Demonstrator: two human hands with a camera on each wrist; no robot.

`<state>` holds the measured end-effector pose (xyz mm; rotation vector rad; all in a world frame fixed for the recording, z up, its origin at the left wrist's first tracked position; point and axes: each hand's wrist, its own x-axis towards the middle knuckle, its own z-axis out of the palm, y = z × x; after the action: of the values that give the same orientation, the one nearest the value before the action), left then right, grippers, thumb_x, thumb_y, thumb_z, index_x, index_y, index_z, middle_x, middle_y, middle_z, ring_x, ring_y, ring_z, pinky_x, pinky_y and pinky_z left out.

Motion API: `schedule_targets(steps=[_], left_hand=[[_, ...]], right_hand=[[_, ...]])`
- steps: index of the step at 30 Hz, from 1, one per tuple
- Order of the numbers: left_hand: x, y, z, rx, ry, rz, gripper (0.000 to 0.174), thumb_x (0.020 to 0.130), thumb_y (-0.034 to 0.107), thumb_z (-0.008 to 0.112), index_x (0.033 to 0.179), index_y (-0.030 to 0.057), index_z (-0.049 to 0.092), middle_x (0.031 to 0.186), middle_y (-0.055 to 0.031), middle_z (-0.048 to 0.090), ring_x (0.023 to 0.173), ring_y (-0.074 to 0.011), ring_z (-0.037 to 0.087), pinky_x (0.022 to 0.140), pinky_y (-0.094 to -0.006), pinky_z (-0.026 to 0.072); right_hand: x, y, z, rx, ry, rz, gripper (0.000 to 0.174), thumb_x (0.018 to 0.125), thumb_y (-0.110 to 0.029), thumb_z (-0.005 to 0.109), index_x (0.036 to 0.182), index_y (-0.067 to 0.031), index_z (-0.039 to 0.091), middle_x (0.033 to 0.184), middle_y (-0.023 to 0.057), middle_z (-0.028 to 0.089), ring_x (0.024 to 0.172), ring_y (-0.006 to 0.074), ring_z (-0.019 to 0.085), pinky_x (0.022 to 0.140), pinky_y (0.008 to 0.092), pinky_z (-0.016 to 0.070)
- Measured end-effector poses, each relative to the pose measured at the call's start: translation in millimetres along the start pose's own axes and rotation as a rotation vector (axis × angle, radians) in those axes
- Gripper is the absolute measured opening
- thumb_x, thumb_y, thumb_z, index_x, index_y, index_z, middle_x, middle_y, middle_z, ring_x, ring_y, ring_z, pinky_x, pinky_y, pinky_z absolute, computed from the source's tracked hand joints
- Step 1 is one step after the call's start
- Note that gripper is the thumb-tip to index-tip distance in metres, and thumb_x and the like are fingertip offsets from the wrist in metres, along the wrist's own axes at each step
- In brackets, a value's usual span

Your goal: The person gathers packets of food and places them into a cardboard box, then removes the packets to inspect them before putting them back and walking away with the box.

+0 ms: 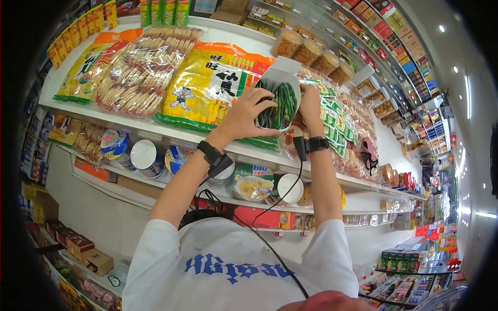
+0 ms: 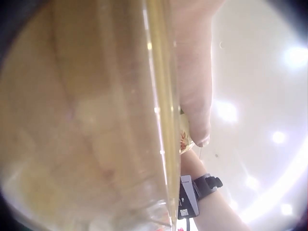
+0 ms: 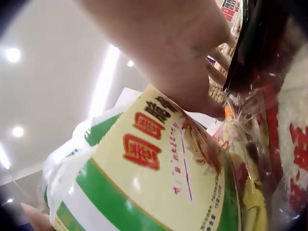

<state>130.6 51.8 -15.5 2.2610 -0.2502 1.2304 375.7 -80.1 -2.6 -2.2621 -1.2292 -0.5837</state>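
Note:
In the head view my left hand (image 1: pixel 249 116) grips an open carton (image 1: pixel 284 64) from its left side, with the thumb low and the fingers at the upper edge. Green packets (image 1: pixel 282 106) fill the carton in a packed row, and its white flap stands up at the far end. My right hand (image 1: pixel 311 106) is at the carton's right side, its fingers mostly hidden. The right wrist view shows the carton's cream-and-green face with red characters, and my right hand (image 3: pixel 178 53) close over it; I cannot tell how firmly its fingers hold.
Big yellow snack bags (image 1: pixel 199 85) and clear bags of wrapped sticks (image 1: pixel 142 72) lie on the shelf beside the carton. To the right are green-and-white packets (image 1: pixel 337 124) on clear bags. Round jars (image 1: pixel 306 52) line the back; instant noodle tubs (image 1: pixel 252 181) stand on the shelf below.

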Motion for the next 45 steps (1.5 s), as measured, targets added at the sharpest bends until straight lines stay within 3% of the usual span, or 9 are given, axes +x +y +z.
schedule_targets(steps=[1,4,7,10,18,19,23,26,45], left_hand=[[-0.9,-1.0,0.3,0.005,-0.005,0.004,0.061,0.072,0.044,0.093,0.116,0.0095,0.069,0.129,-0.0106,0.061,0.126,-0.0340,0.057,0.110,-0.0477,0.0466],[1.7,2.1,-2.6,0.012,-0.022,-0.002,0.061,0.071,0.041,0.093,0.116,0.0088,0.069,0.129,-0.0116,0.061,0.125,-0.0344,0.057,0.113,-0.0487,0.0445],[2.0,0.3,-0.6,-0.004,-0.031,0.005,0.060,0.071,0.038,0.094,0.117,0.0079,0.070,0.131,-0.0118,0.061,0.126,-0.0356,0.057,0.112,-0.0490,0.0446],[4.3,-0.2,1.7,0.014,-0.052,-0.008,0.062,0.071,0.038,0.094,0.119,0.0076,0.069,0.133,-0.0109,0.062,0.126,-0.0357,0.057,0.109,-0.0480,0.0472],[-0.7,-4.5,3.9,0.037,-0.027,0.005,0.060,0.072,0.039,0.093,0.118,0.0091,0.068,0.132,-0.0102,0.062,0.125,-0.0344,0.057,0.108,-0.0462,0.0475],[-3.3,-5.4,4.9,0.033,-0.014,0.016,0.060,0.073,0.039,0.093,0.118,0.0091,0.068,0.131,-0.0102,0.062,0.125,-0.0343,0.057,0.107,-0.0460,0.0474],[-1.7,-3.8,-0.4,0.035,-0.001,0.026,0.059,0.073,0.041,0.092,0.117,0.0096,0.069,0.132,-0.0101,0.062,0.124,-0.0337,0.057,0.107,-0.0459,0.0479],[-0.6,-5.2,2.0,0.039,0.001,0.021,0.059,0.073,0.043,0.092,0.116,0.0100,0.069,0.132,-0.0098,0.062,0.124,-0.0335,0.058,0.107,-0.0460,0.0483],[-0.9,-3.1,1.8,0.078,0.002,0.039,0.060,0.074,0.045,0.091,0.123,0.0151,0.074,0.130,-0.0094,0.062,0.122,-0.0325,0.058,0.107,-0.0453,0.0491]], right_hand=[[3.7,-6.2,-4.5,0.047,0.098,0.115,0.023,0.096,-0.017,0.064,0.090,0.0017,0.076,0.095,0.0281,0.068,0.093,0.0454,0.066,0.083,0.0514,0.0519],[13.7,-1.9,-28.6,0.345,0.503,0.275,0.024,0.106,-0.019,0.057,0.108,0.0021,0.068,0.091,0.0175,0.068,0.083,0.0313,0.070,0.077,0.0467,0.0555],[11.1,-9.5,-64.6,1.040,0.671,0.583,0.026,0.111,-0.024,0.051,0.124,-0.0023,0.053,0.101,0.0115,0.061,0.082,0.0248,0.069,0.075,0.0417,0.0603],[-5.0,-29.2,-94.8,1.202,0.522,0.554,0.027,0.113,-0.027,0.047,0.129,-0.0066,0.042,0.111,0.0106,0.055,0.085,0.0257,0.069,0.075,0.0391,0.0643],[-70.0,-76.0,-108.9,1.250,0.418,0.661,0.027,0.112,-0.031,0.054,0.128,-0.0104,0.045,0.111,0.0072,0.061,0.095,0.0209,0.068,0.075,0.0330,0.0604],[-76.8,-81.9,-103.1,1.363,0.444,0.627,0.026,0.112,-0.027,0.052,0.128,-0.0079,0.046,0.118,0.0097,0.063,0.103,0.0256,0.069,0.093,0.0399,0.0607],[-100.7,-92.1,-91.9,1.776,0.360,0.531,0.031,0.111,-0.015,0.047,0.137,0.0011,0.043,0.133,0.0196,0.059,0.128,0.0346,0.058,0.122,0.0498,0.0449],[-111.9,-99.9,-85.4,2.040,0.378,0.676,0.039,0.111,-0.015,0.047,0.145,0.0033,0.040,0.141,0.0228,0.051,0.137,0.0333,0.050,0.121,0.0460,0.0464],[-128.7,-100.4,-63.6,1.921,0.427,0.693,0.048,0.111,-0.023,0.055,0.149,0.0015,0.041,0.147,0.0213,0.050,0.134,0.0259,0.054,0.118,0.0352,0.0489]])
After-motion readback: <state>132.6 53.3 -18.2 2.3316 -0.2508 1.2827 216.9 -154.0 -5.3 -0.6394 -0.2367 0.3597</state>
